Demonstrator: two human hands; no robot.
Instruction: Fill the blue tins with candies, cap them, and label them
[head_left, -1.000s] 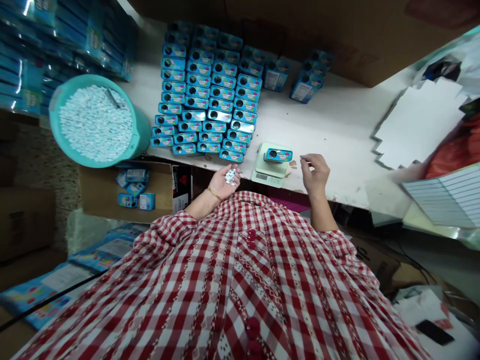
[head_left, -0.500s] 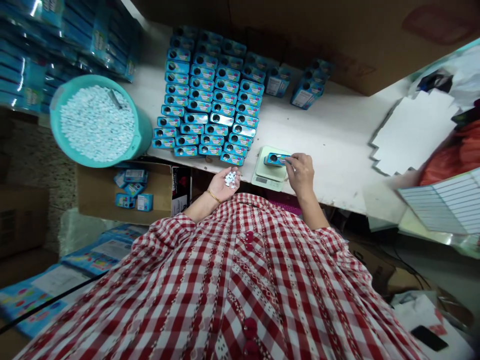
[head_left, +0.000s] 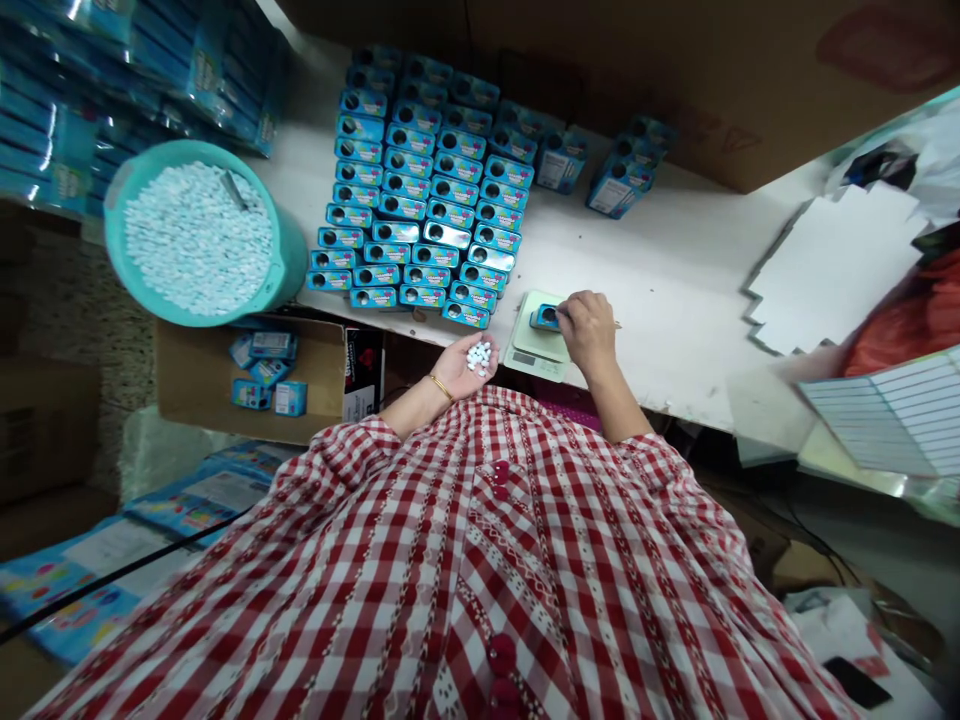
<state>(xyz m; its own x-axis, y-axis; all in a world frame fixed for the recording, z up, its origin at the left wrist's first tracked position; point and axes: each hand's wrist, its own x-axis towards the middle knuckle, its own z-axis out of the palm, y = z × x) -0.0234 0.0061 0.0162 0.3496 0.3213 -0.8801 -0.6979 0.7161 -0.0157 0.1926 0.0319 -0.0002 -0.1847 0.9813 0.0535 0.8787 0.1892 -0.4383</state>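
My left hand (head_left: 466, 366) is cupped palm up at the table's near edge and holds a small pile of white candies (head_left: 479, 356). My right hand (head_left: 587, 327) rests over a small blue tin (head_left: 543, 318) that sits on a pale green scale (head_left: 534, 344). Its fingers are pinched together at the tin's hole; what they hold is too small to see. A block of several blue tins (head_left: 424, 200) in rows stands just beyond the scale.
A teal tub (head_left: 281, 262) full of white candies stands at the left. Below it an open cardboard box (head_left: 315, 385) holds a few blue tins. More tins (head_left: 609, 180) stand at the back. White cardboard sheets (head_left: 836, 265) lie at the right.
My right hand moved left from the bare table onto the tin on the scale. My left hand with the candies shifted slightly right, closer to the scale.
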